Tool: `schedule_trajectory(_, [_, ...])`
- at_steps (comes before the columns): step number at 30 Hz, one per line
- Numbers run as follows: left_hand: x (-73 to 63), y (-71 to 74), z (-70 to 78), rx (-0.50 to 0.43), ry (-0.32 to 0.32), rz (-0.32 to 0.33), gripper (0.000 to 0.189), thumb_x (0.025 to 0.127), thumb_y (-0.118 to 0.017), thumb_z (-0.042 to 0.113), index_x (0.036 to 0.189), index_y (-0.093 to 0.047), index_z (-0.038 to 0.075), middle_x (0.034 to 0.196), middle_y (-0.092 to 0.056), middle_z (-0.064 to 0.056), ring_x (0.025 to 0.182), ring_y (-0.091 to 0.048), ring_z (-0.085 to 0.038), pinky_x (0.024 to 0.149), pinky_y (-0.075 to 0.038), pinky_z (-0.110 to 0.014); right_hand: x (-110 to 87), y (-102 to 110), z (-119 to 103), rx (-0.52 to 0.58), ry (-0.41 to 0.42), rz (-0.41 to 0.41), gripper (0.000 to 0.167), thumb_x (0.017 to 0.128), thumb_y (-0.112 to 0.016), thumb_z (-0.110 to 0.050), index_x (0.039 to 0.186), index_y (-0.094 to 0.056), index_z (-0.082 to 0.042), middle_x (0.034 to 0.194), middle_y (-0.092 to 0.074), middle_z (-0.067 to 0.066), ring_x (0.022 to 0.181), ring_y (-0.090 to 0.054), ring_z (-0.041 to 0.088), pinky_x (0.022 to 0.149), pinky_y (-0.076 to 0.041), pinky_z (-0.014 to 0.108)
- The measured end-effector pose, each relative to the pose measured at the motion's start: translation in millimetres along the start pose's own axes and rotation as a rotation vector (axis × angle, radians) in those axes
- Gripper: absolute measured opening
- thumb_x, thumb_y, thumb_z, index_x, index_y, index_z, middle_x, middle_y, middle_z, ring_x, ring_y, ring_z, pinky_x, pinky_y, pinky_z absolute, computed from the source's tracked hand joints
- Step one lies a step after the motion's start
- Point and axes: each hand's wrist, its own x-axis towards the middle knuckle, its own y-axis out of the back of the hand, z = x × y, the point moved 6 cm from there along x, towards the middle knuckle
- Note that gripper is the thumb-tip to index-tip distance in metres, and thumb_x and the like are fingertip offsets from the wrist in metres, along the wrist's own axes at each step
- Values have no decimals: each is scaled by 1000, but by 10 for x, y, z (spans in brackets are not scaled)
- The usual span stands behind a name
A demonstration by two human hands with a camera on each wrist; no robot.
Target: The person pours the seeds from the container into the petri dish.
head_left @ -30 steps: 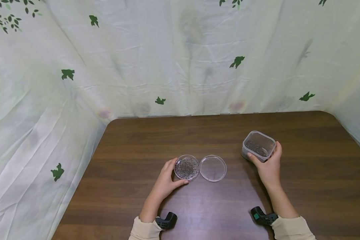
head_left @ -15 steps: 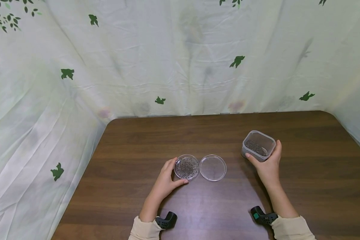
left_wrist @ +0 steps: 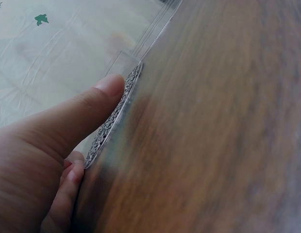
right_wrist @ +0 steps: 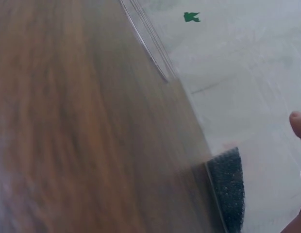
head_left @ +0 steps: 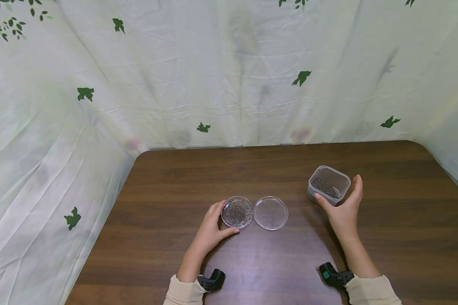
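Observation:
A clear round petri dish (head_left: 229,224) with a layer of small dark grey granules lies on the table. My left hand (head_left: 209,234) holds it from the left, thumb along the near side and fingers at the far left rim. In the left wrist view the thumb (left_wrist: 109,87) overlaps the dish wall. Farther right stands a translucent square plastic tub (head_left: 312,195), uncovered, with dark granules inside. Beside its right and near sides, my right hand (head_left: 343,216) is spread, thumb close to the near corner and fingers away from the wall.
A clear petri dish lid (head_left: 271,214) lies between the hands, just right of the filled dish. The brown wooden table (head_left: 175,182) ends at a pale curtain (head_left: 252,84) with leaf prints. A black wrist device (head_left: 213,280) sits at each sleeve.
My right hand's fingers have spread away from the tub's right side, while the tub stays put. The left hand, the dish and its lid have not visibly moved.

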Motion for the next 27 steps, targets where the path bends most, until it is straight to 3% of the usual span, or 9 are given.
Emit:
schedule_trajectory(6, [4, -4, 1, -3, 0, 0, 86, 65, -80, 32, 132, -38, -3, 126, -42, -19, 117, -39, -32, 96, -33, -45, 1, 21, -92, 40, 72, 10, 105, 64, -78, 0, 143, -11, -14, 145, -14, 5, 131, -13, 12, 104, -10, 27])
schedule_trajectory(17, [0, -5, -5, -4, 6, -2, 87, 65, -79, 33, 132, -37, -3, 127, -42, -19, 117, -39, -32, 96, -33, -46, -63, 21, -466, 84, 141, -3, 99, 63, -73, 9, 141, -12, -2, 143, -17, 15, 131, -15, 18, 106, -10, 32])
schedule_trajectory(27, [2, -6, -12, 4, -9, 8, 87, 65, -80, 32, 132, -38, -4, 126, -43, -19, 117, -39, -32, 96, -33, -46, -94, 0, -541, 109, 184, -42, 99, 62, -72, 12, 141, -12, -1, 143, -19, 15, 132, -15, 20, 107, -10, 38])
